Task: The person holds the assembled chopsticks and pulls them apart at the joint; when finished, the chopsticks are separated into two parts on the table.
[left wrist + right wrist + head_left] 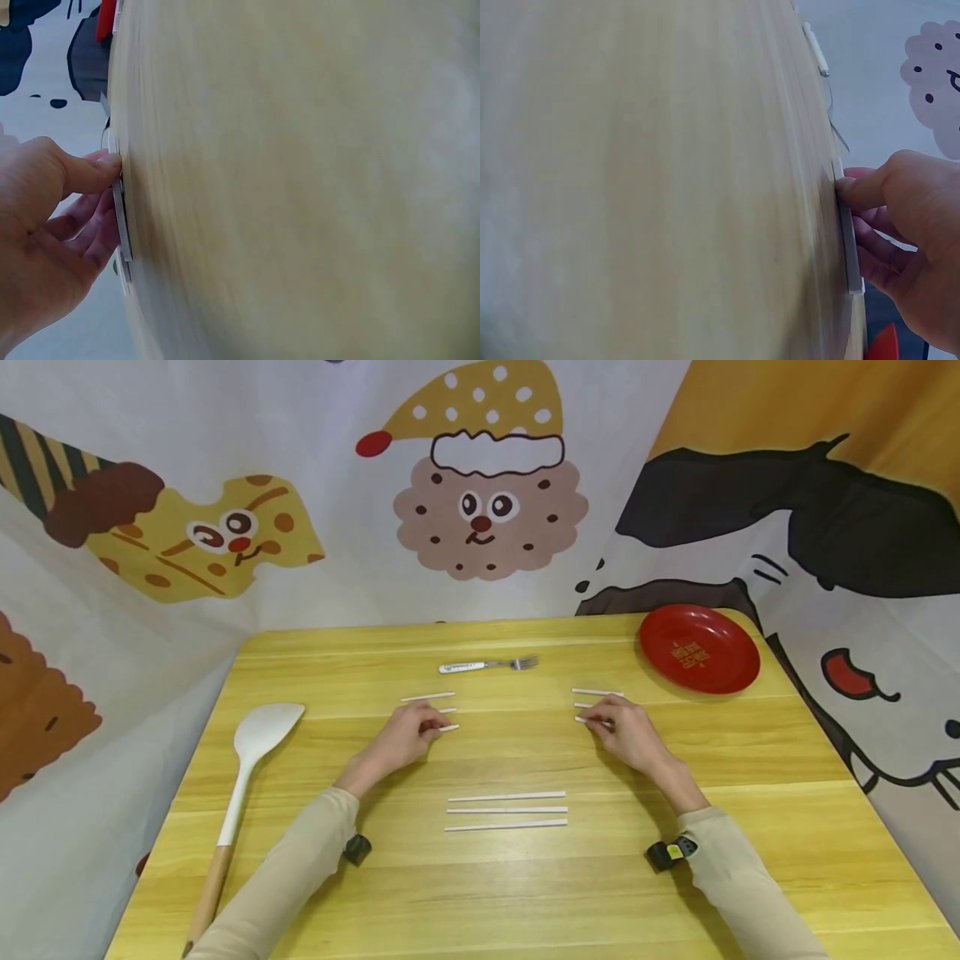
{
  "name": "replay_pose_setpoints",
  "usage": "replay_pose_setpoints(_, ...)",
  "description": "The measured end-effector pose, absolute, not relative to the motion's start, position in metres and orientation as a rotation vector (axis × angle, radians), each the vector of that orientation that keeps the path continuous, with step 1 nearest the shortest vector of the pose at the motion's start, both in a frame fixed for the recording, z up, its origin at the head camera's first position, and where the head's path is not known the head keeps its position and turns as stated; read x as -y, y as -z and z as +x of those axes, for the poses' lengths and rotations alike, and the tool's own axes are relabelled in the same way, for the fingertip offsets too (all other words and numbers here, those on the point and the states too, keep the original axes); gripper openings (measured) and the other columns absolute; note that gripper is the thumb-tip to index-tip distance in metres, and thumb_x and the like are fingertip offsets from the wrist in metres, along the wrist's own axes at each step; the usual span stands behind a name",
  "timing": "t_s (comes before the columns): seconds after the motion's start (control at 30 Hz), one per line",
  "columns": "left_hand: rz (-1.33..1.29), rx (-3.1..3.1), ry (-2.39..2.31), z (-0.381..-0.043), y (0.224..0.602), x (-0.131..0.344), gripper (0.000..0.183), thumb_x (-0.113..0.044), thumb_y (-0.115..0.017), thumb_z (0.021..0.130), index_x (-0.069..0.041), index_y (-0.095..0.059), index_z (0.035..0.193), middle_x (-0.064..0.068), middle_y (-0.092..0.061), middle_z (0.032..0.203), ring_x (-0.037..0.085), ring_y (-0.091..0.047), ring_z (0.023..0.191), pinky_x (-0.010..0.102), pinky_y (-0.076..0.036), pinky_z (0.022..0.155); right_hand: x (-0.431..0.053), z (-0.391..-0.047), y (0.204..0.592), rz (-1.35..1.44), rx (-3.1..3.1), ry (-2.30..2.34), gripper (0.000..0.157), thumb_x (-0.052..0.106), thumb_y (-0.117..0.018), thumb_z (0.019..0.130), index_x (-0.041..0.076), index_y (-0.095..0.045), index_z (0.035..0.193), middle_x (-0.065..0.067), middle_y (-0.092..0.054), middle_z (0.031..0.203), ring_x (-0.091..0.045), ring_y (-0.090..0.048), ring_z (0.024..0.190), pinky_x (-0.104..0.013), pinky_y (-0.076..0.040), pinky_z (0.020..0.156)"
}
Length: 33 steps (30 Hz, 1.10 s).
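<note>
My left hand [405, 735] pinches a short white stick [449, 727], the nearest of three in a row on the left of the table. The stick [122, 225] lies under the thumb in the left wrist view. On the right, my right hand [630, 735] pinches another short white stick [581, 720], partly hidden by the fingers; the right wrist view shows this stick [850, 255] along the tabletop. Just beyond each hand lie two more short sticks, such as the far left one [427, 697] and far right one [597, 692]. Three longer white sticks [507, 811] lie parallel between the forearms.
A fork [487, 666] with a white handle lies at the back middle of the wooden table [510, 893]. The red plate [701, 647] sits in the back right corner. A white spatula [251, 735] with a wooden handle lies along the left side. Printed cloth hangs behind.
</note>
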<state>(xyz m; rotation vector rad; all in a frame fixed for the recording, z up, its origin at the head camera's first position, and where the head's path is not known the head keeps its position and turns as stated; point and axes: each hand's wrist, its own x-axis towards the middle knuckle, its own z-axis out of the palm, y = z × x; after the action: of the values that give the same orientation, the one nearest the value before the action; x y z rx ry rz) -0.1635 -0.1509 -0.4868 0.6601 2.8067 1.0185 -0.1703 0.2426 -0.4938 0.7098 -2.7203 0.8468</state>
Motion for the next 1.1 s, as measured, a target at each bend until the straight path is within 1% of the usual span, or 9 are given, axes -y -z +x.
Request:
replay_pose_setpoints(0.33,0.641,-2.798,-1.005,-0.163,0.485,0.150,0.017,0.002,-0.070,0.092,-0.007,-0.077,0.104,0.002,-0.065,0.089,0.013,-0.058,0.080,0.026,-0.052,0.071,-0.243,-0.170,0.493,0.717,2.728,-0.860,0.016,0.001,-0.079,0.086,0.006,-0.079,0.101,-0.006,-0.071,0.094,-0.017,-0.067,0.083,-0.036,-0.060,0.070)
replay_pose_setpoints(0.5,0.647,-2.801,-1.043,-0.162,0.481,0.152,0.019,0.003,-0.070,0.091,-0.005,-0.076,0.107,0.003,-0.066,0.092,0.015,-0.061,0.084,0.027,-0.055,0.076,-0.240,-0.171,0.483,0.757,2.681,-0.893,0.018,0.000,-0.080,0.084,0.005,-0.078,0.101,-0.006,-0.071,0.094,-0.020,-0.068,0.085,-0.039,-0.061,0.073)
replay_pose_setpoints(0.63,0.597,-2.810,-1.053,-0.159,0.462,0.155,0.025,0.005,-0.065,0.092,-0.004,-0.074,0.114,0.007,-0.066,0.098,0.019,-0.062,0.090,0.033,-0.057,0.082,-0.235,-0.170,0.468,0.772,2.633,-0.920,0.019,0.001,-0.082,0.083,0.003,-0.078,0.101,-0.006,-0.071,0.092,-0.020,-0.067,0.082,-0.042,-0.059,0.072)
replay_pose_setpoints(0.73,0.580,-2.823,-1.061,-0.158,0.443,0.161,0.026,0.004,-0.062,0.096,-0.004,-0.073,0.118,0.010,-0.067,0.103,0.021,-0.063,0.092,0.035,-0.058,0.081,-0.231,-0.168,0.456,0.771,2.638,-0.946,0.018,0.003,-0.081,0.085,0.004,-0.078,0.102,-0.005,-0.073,0.095,-0.019,-0.066,0.084,-0.043,-0.058,0.073)
replay_pose_setpoints(0.87,0.609,-2.855,-1.089,-0.152,0.422,0.169,0.025,0.001,-0.061,0.098,-0.006,-0.073,0.119,0.010,-0.067,0.104,0.021,-0.063,0.091,0.035,-0.057,0.078,-0.222,-0.164,0.441,0.795,2.674,-0.978,0.016,0.005,-0.076,0.089,0.006,-0.078,0.105,-0.004,-0.073,0.100,-0.017,-0.065,0.085,-0.041,-0.058,0.073)
replay_pose_setpoints(0.97,0.651,-2.859,-1.100,-0.145,0.414,0.168,0.024,0.002,-0.063,0.097,-0.006,-0.073,0.117,0.008,-0.067,0.102,0.020,-0.063,0.089,0.035,-0.057,0.078,-0.214,-0.157,0.430,0.847,2.694,-0.997,0.015,0.006,-0.076,0.090,0.006,-0.077,0.104,-0.002,-0.072,0.098,-0.014,-0.065,0.085,-0.039,-0.058,0.073)
replay_pose_setpoints(1.1,0.723,-2.804,-1.096,-0.129,0.412,0.154,0.024,0.002,-0.065,0.095,-0.005,-0.073,0.117,0.007,-0.067,0.101,0.018,-0.063,0.091,0.034,-0.057,0.080,-0.201,-0.146,0.422,0.953,2.700,-1.029,0.015,0.004,-0.075,0.090,0.008,-0.077,0.104,-0.001,-0.072,0.094,-0.012,-0.066,0.085,-0.038,-0.059,0.074)
